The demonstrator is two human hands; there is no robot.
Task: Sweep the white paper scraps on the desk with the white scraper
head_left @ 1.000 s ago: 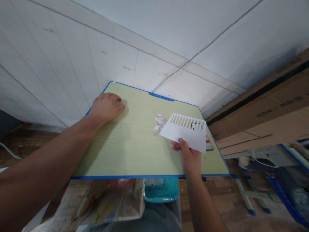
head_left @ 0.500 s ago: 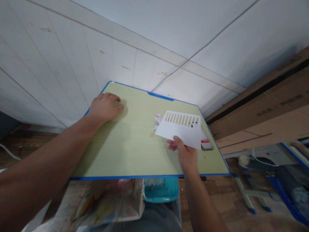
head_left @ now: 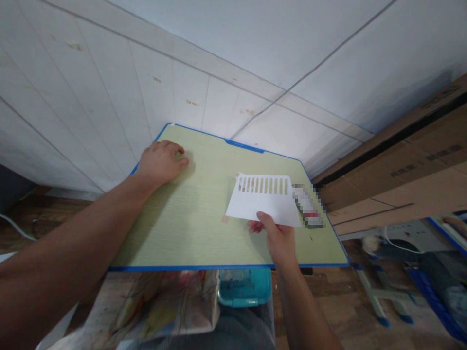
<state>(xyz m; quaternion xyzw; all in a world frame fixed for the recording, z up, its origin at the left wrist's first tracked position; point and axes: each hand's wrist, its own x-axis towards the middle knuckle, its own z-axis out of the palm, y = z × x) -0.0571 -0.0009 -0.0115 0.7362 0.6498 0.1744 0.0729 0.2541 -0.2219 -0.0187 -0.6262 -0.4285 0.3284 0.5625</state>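
Over the right half of the green desk (head_left: 197,228), the right hand (head_left: 280,238) is pinching a white card (head_left: 263,208) by its near edge, thumb pressing on top, fingers tucking underneath! The card is showing off its row of slots along the far side, and paper scraps (head_left: 239,175) are peeking out at its far left corner and through the leftmost slots. Just right of the card, a blurred-out object (head_left: 308,209) is lying on the desk. Across to the left, the left hand (head_left: 160,161) is resting near the desk's edge, fingers loosely curling, thumb standing apart, nothing visible in its grasp. Below the near edge, a teal box (head_left: 245,294) is sitting beside a printed bag (head_left: 164,304); off right, cardboard boxes (head_left: 401,170) are leaning in.
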